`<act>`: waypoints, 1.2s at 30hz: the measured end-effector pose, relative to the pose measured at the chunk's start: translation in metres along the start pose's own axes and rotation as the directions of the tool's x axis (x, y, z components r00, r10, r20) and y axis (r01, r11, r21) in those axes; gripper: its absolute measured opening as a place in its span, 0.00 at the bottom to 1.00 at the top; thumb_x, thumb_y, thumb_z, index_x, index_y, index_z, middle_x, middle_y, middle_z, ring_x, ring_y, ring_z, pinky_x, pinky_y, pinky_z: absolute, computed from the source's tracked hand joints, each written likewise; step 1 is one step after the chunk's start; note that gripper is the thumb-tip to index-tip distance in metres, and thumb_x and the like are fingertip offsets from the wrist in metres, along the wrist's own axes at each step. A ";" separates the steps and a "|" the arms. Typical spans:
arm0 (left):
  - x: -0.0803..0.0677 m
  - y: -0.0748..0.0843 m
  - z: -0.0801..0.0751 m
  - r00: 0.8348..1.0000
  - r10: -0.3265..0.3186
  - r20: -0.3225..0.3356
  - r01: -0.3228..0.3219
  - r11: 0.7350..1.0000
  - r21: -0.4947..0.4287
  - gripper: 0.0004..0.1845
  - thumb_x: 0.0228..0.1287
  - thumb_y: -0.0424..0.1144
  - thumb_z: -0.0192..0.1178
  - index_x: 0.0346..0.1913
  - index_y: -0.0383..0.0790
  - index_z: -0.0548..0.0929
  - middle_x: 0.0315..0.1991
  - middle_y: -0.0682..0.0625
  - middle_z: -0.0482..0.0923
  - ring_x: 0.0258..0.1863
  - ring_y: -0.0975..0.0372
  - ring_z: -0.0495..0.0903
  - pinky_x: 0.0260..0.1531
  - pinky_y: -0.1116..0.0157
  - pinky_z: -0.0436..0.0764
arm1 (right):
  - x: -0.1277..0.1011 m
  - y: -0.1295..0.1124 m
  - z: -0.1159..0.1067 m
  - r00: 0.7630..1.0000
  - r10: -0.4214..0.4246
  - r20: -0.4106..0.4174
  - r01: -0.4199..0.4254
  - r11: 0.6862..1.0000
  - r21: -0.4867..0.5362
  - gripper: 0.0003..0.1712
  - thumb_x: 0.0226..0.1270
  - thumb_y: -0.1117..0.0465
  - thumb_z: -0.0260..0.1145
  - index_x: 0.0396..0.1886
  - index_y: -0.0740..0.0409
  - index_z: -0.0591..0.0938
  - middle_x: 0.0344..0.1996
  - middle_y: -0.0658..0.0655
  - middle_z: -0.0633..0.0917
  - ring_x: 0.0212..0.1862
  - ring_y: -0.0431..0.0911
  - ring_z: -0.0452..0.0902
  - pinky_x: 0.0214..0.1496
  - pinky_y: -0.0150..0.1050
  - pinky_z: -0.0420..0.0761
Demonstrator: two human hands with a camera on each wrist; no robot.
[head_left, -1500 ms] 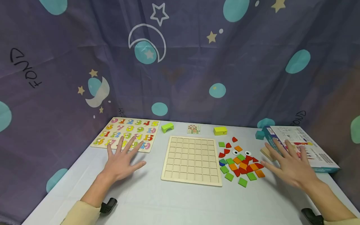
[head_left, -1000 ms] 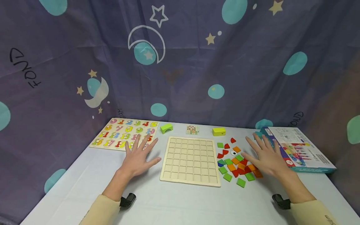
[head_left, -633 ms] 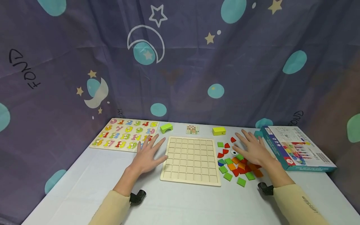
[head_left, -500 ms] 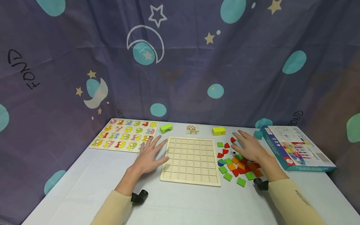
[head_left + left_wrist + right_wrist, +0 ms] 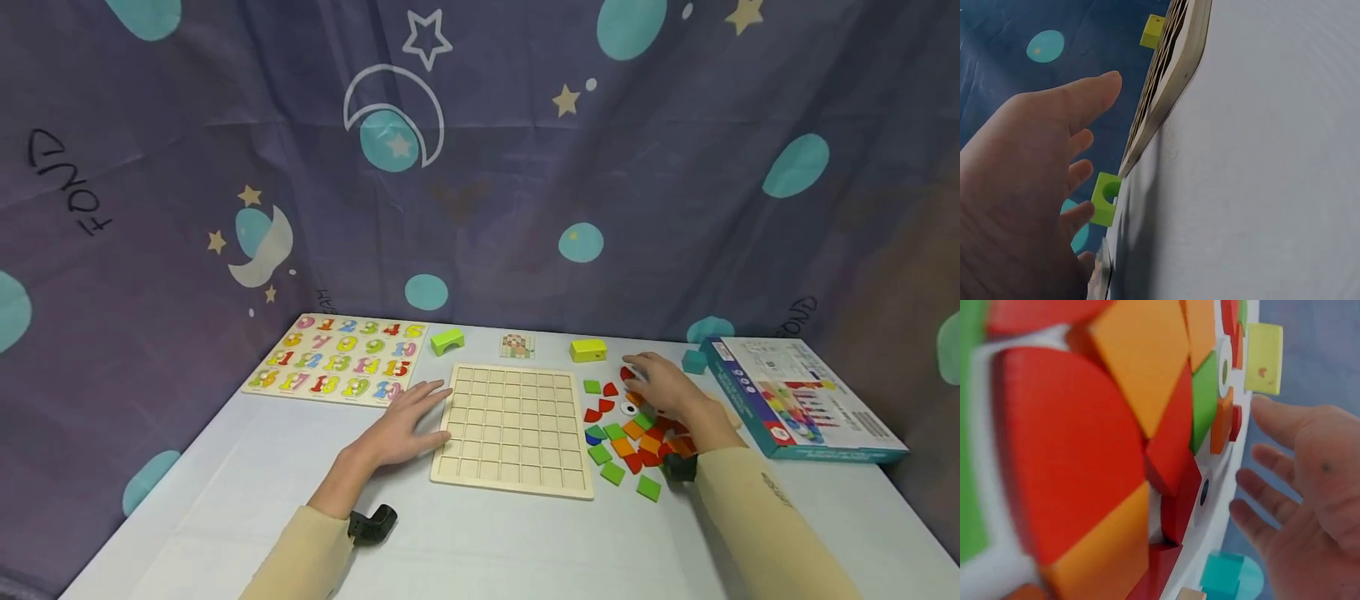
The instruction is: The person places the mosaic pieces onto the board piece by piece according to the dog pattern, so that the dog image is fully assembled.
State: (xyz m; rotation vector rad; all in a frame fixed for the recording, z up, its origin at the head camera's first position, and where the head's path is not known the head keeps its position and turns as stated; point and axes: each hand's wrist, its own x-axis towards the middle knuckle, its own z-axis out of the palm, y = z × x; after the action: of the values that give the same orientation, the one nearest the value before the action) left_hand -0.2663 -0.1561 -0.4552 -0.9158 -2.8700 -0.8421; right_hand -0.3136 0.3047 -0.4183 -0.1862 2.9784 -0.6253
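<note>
I've L hand (image 5: 403,427) fingers extended, holding nothing, by grid board (image 5: 512,432)'s left edge, mid-desk (image 5: 525,550); R hand (image 5: 666,387) loosely bent, no grip visible, over pcs (image 5: 612,473) twd desk's right edge. Board's bare: 0 pcs set, all left AFAICT.

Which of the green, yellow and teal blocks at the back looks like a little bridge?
The light green block, beside the number board: it has a curved cutout, showing clearly in the left wrist view. The yellow block and teal block show none.
</note>
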 end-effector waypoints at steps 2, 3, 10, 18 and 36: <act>0.000 -0.001 0.001 1.000 -0.005 0.014 0.006 1.000 -0.020 0.39 0.67 0.56 0.63 0.77 0.45 0.66 0.79 0.48 0.56 0.78 0.45 0.49 0.73 0.41 0.48 | 0.004 0.002 0.000 1.000 0.023 0.010 -0.023 0.999 0.028 0.33 0.73 0.59 0.65 0.72 0.70 0.69 0.66 0.76 0.68 0.65 0.69 0.64 0.67 0.66 0.66; -0.001 -0.001 0.001 1.000 -0.008 0.022 0.009 1.000 -0.024 0.39 0.67 0.55 0.63 0.77 0.45 0.66 0.79 0.48 0.56 0.78 0.45 0.49 0.73 0.42 0.48 | 0.006 0.004 0.001 0.999 0.035 0.013 -0.036 0.999 0.038 0.32 0.73 0.60 0.65 0.71 0.70 0.69 0.65 0.75 0.69 0.64 0.69 0.65 0.67 0.66 0.67; -0.003 -0.005 0.002 0.995 -0.031 0.089 0.032 0.999 -0.008 0.40 0.65 0.54 0.64 0.76 0.43 0.67 0.78 0.48 0.58 0.78 0.45 0.48 0.74 0.42 0.48 | 0.019 0.004 0.006 0.999 0.048 -0.009 -0.048 0.999 0.025 0.27 0.74 0.60 0.65 0.64 0.73 0.75 0.58 0.74 0.73 0.56 0.66 0.71 0.66 0.62 0.71; -0.005 -0.008 0.002 0.994 -0.027 0.102 0.026 1.000 0.014 0.41 0.65 0.56 0.64 0.77 0.42 0.65 0.77 0.48 0.60 0.78 0.45 0.49 0.74 0.43 0.48 | 0.028 0.003 0.010 0.996 0.087 -0.034 -0.087 0.996 0.013 0.20 0.72 0.63 0.66 0.57 0.73 0.79 0.51 0.72 0.76 0.50 0.62 0.72 0.64 0.59 0.74; -0.011 -0.002 0.002 0.990 0.030 0.136 -0.030 1.000 0.000 0.37 0.68 0.50 0.62 0.76 0.40 0.66 0.77 0.46 0.60 0.78 0.46 0.48 0.75 0.46 0.47 | 0.018 0.009 0.008 0.989 0.141 -0.039 -0.131 0.971 0.201 0.18 0.70 0.64 0.69 0.51 0.70 0.74 0.39 0.64 0.78 0.41 0.56 0.72 0.44 0.42 0.80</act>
State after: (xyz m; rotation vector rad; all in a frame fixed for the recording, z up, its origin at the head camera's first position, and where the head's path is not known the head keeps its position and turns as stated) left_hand -0.2582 -0.1628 -0.4595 -1.0539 -2.9617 -0.8041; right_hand -0.3318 0.3070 -0.4301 0.0502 2.9204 -0.9157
